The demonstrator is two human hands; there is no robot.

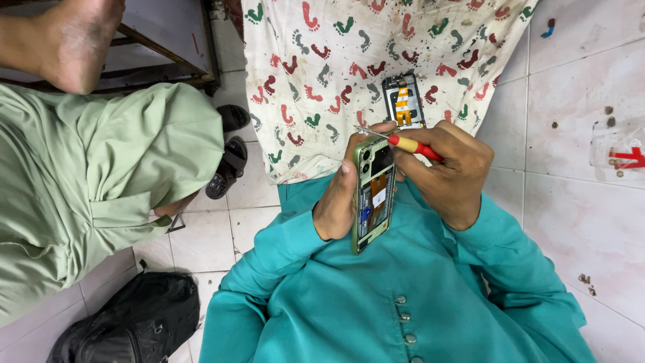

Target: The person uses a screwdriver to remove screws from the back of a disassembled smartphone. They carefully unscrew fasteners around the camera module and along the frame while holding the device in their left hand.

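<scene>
Green opened phone (373,195) sits in the left hand's (336,202) closed grip; right hand (450,171) pinches a screwdriver (403,142).

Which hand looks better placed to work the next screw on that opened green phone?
The right hand, probably: it holds the red-and-yellow-handled screwdriver, tip at the phone's top edge. The left hand is busy gripping the opened green phone upright.

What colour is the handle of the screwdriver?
The screwdriver handle is red with a yellow band near the tip, seen in the head view, held in the right hand.
</scene>
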